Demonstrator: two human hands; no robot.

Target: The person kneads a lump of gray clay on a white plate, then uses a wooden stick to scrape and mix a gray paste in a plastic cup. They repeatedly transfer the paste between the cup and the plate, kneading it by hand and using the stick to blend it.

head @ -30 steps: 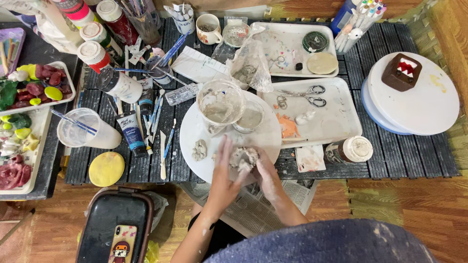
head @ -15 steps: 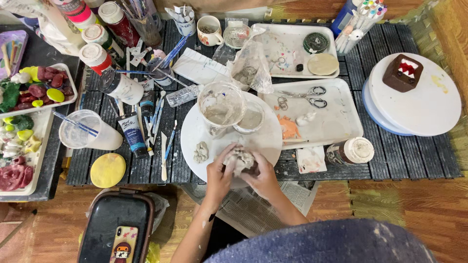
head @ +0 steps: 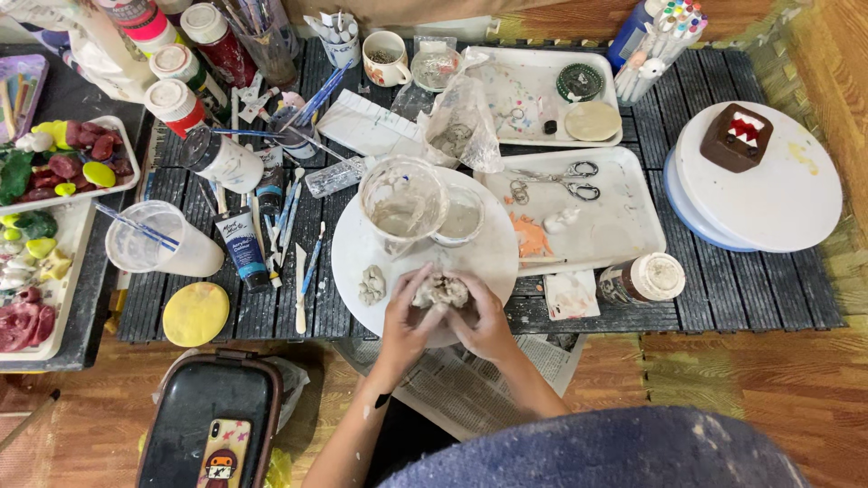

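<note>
Grip: two hands, left hand [head: 407,318], right hand [head: 485,321], one clay lump [head: 440,290].

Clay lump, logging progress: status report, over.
Left hand and right hand both cupping clay lump. Over white round board. Small clay piece beside, clear.

Gray clay lump [head: 440,290] on white plate [head: 493,258]

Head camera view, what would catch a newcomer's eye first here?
Both hands, the left hand and right hand, cup a lump of pale grey clay over a round white plate at the middle of the dark slatted table. At far right, a brown box-shaped clay figure with a red toothed mouth sits on a white turntable. A tray of red, yellow and green clay pieces lies at the left edge.
</note>
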